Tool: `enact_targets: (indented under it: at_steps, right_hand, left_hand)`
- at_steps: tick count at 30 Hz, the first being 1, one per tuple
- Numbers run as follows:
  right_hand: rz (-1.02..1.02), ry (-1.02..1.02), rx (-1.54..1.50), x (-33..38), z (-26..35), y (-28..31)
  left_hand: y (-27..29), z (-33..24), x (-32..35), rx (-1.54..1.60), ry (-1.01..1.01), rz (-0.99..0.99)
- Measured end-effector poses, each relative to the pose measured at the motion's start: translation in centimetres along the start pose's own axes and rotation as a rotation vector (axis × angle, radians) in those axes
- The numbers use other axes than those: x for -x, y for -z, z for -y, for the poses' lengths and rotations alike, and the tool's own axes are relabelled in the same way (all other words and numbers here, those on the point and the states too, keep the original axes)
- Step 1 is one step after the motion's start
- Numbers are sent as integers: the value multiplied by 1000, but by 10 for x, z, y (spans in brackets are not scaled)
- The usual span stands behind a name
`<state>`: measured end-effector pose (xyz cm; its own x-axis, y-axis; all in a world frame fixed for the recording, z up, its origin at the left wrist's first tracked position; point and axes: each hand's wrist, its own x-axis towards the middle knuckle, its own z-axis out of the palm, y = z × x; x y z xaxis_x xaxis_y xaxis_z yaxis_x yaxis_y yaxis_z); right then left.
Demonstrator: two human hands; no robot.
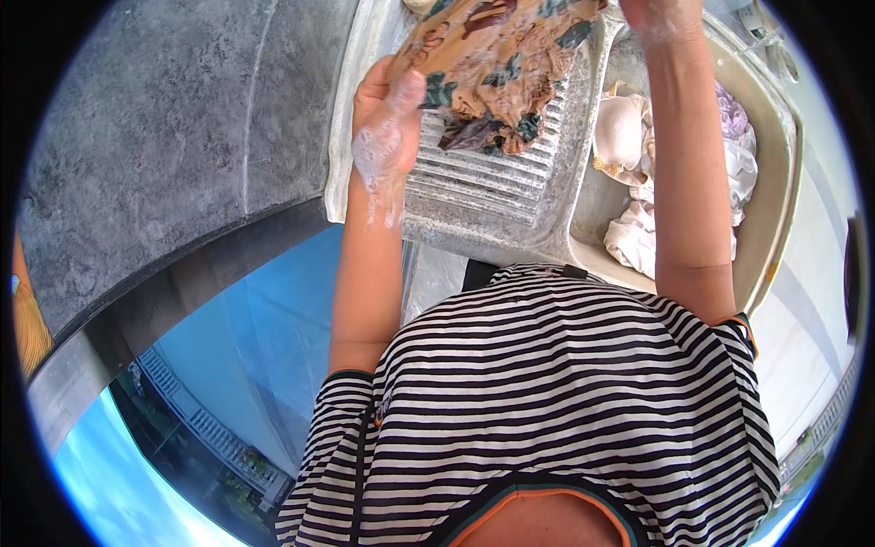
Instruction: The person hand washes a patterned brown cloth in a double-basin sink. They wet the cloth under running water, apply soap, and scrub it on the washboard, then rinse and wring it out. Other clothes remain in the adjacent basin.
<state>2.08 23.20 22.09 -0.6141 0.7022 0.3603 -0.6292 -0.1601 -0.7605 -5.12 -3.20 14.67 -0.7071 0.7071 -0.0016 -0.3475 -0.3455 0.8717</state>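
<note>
A wet tan garment [510, 64] with dark green and brown patterns hangs bunched over the ribbed washboard [483, 187] of a stone laundry sink. At its left edge, my left hand [387, 123] is closed on the fabric, soap foam running over the thumb and wrist. My right hand [663, 16], also foamy, is up at the top edge of the view, close to the garment's right end. Its fingers are cut off there, so I cannot see whether they grip the cloth. The garment's exact kind is hidden by its folds.
Right of the washboard, under my right forearm, a sink basin [775, 210] contains a pale pink bra [620, 132], white cloth [633, 239] and a purple lacy piece [731, 114]. A grey stone slab [164, 137] borders the left side. A sink divider [583, 128] separates washboard and basin.
</note>
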Motion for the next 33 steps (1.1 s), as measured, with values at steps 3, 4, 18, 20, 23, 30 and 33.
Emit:
enact_targets:
  at_steps: [3, 4, 18, 20, 23, 30, 33]
  right_hand:
    - [-7, -339, 168, 72, -67, 4]
    - [275, -374, 305, 100, -50, -29]
    - [389, 349, 1004, 162, -107, -72]
    - [462, 434, 1016, 183, -93, -79]
    - [342, 303, 1135, 150, -124, -53]
    - [828, -205, 1115, 119, -95, -6]
    - [931, -126, 1100, 127, -101, 1]
  left_hand:
    - [0, 5, -8, 342, 91, -206]
    - [1, 11, -14, 436, 160, -271]
    - [54, 79, -28, 634, 482, 184]
    - [59, 78, -41, 938, 615, 49]
    - [4, 68, -20, 661, 514, -146]
    - [70, 60, -44, 415, 289, -111]
    - [21, 42, -42, -199, 32, -468]
